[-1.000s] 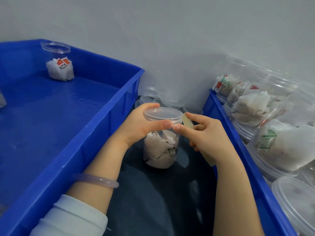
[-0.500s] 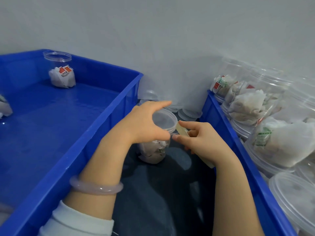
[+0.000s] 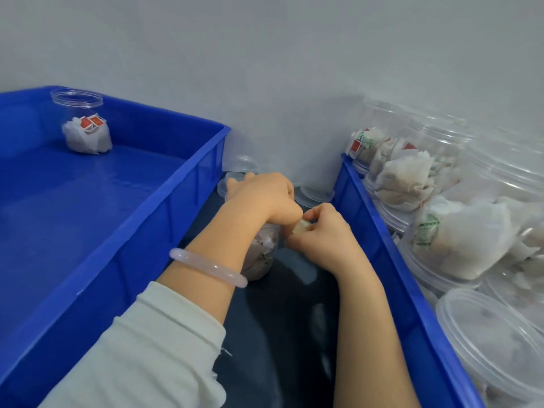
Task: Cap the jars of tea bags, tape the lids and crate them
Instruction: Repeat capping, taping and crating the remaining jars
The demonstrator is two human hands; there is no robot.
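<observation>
A clear jar of tea bags [image 3: 262, 254] stands on the dark surface between two blue crates. My left hand [image 3: 262, 200] lies over its lid, fingers curled down round the rim, and hides the lid. My right hand [image 3: 321, 234] is right beside it, fingertips pinching a pale strip of tape [image 3: 300, 226] against the jar's top edge. The left crate [image 3: 188, 207] holds one jar of tea bags [image 3: 85, 128] at its far corner. The right crate [image 3: 379, 240] is packed with several jars of tea bags [image 3: 459, 231].
Loose clear lids [image 3: 315, 194] lie by the white wall behind my hands. A pale bangle [image 3: 209, 267] sits on my left wrist. A capped jar [image 3: 494, 343] lies at the near right.
My left hand has come down over the jar's lid and now covers it. My right hand has closed in on the jar's rim with the tape. The camera has tipped downward.
</observation>
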